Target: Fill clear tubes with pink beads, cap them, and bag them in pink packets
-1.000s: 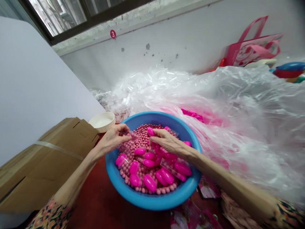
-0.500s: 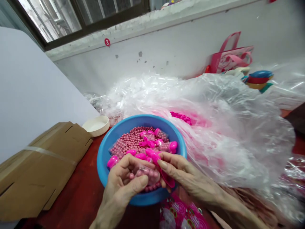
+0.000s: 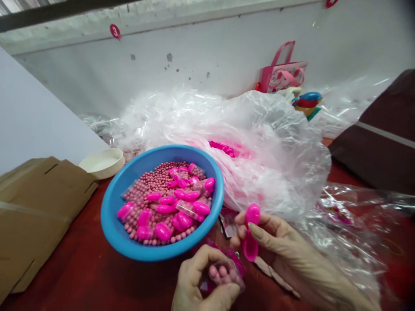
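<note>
My left hand (image 3: 194, 283) is closed around a small clear plastic container (image 3: 228, 274) with pink beads inside, low in the view. To its upper right, my right hand (image 3: 285, 242) pinches a bright pink hinged plastic cap (image 3: 251, 247) between thumb and fingers, its two halves spread apart. The cap and the container are apart from each other. Left of both hands stands a blue basin (image 3: 112, 231). It holds loose pink beads (image 3: 157, 175) and several pink-capped clear containers (image 3: 191, 207) lying on them.
Crumpled clear plastic bags (image 3: 275, 160) spread behind and right of the basin, with pink pieces (image 3: 222, 148) in one. A white round lid (image 3: 103, 162) and flattened cardboard (image 3: 39, 203) lie left. A dark box (image 3: 379, 129) is at right, a pink handbag (image 3: 282, 77) by the wall.
Both hands have moved right and away from over the basin, bringing the container and the cap with them. They are farther apart now. The camera view has turned rightward.
</note>
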Demonstrator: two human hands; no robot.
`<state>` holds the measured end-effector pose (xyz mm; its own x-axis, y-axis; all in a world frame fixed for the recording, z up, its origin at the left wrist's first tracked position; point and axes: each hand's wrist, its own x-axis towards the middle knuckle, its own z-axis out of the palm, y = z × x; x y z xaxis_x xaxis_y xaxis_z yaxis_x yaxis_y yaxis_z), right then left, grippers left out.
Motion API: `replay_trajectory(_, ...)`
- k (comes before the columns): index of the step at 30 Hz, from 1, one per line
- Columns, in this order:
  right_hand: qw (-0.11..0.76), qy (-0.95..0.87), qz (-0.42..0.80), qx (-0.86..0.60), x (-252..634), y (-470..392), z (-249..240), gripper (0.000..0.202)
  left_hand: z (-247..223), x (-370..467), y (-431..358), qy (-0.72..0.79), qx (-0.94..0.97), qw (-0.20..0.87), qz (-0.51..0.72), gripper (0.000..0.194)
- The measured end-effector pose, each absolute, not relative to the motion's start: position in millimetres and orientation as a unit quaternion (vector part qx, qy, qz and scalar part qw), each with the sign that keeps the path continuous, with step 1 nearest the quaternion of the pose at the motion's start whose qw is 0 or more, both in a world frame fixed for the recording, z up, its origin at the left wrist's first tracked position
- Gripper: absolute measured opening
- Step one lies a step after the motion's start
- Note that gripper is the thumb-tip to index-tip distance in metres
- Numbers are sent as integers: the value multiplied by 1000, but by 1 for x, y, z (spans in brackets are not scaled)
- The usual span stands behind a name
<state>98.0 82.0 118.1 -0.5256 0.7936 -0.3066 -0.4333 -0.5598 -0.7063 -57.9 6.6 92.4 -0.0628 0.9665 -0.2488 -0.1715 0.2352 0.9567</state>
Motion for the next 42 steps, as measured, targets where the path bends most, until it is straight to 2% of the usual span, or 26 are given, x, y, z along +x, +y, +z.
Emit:
replay_trajectory(2, 409, -252, 814, -326, 98, 76, 116, 11, 91, -53, 7, 557, 360, 571, 484, 10)
replay_trajectory(5, 484, -223, 779, -330, 91, 64, 108, 17, 85, -48, 5, 607, 391, 511, 466, 15)
replay_trajectory(10, 499, -210, 761, -357, 80, 43, 90, 20, 71, -43, -1, 641, 478, 401, 447, 16)
replay_trajectory(16, 543, -255, 693, -401, 93, 29, 68, 25, 64, -26, 1, 563, 490, 431, 507, 10)
replay_trajectory(22, 546, -241, 675, -433, 98, 20, 58, 24, 47, -10, -2, 539, 476, 454, 526, 12)
replay_trajectory(26, 537, -289, 628, -483, 106, 18, 55, 22, 32, -6, -4, 534, 486, 456, 521, 6)
replay_trajectory(33, 427, -447, 543, -568, 138, 13, 52, 11, 20, -1, -5, 527, 557, 415, 490, 9)
replay_trajectory(37, 465, -494, 458, -575, 149, 11, 51, 15, 20, -2, -3, 542, 572, 436, 435, 19)
replay_trajectory(39, 500, -544, 405, -538, 149, 12, 48, 22, 20, -3, -2, 550, 574, 439, 420, 24)
replay_trajectory(42, 496, -627, 394, -453, 149, 12, 41, 31, 20, -5, 2, 547, 574, 439, 423, 27)
